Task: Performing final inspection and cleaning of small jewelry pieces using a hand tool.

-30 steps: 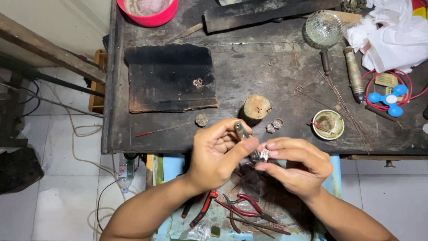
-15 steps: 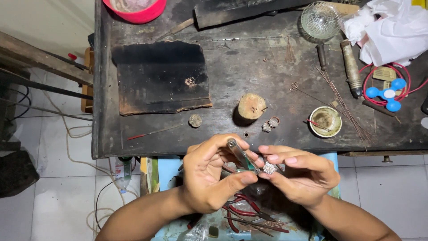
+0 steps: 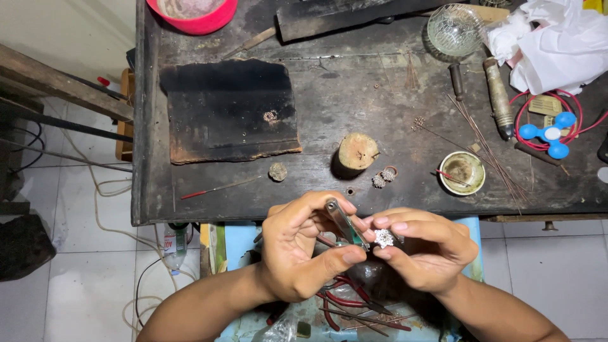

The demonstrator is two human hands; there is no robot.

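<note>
My left hand (image 3: 303, 253) grips a pair of small metal pliers (image 3: 345, 221), whose jaws point down-right toward a small silver filigree ornament (image 3: 384, 237). My right hand (image 3: 421, 250) pinches that ornament between thumb and fingertips. Both hands meet just below the front edge of the dark workbench (image 3: 380, 133), over a blue tray (image 3: 240, 253) of red-handled tools (image 3: 345, 304).
On the bench lie a charred black board (image 3: 228, 114) with a tiny silver piece (image 3: 270, 116), a wooden stump (image 3: 356, 152), two small ornaments (image 3: 382, 177), a little dish (image 3: 462, 172), thin wires (image 3: 487, 145), a glass bowl (image 3: 455, 28), a red bowl (image 3: 193, 12), white cloth (image 3: 557, 44) and a blue spinner (image 3: 548, 134).
The view has drifted so the bench sits higher in frame. My hands stay together; the pliers have tilted and now reach the ornament.
</note>
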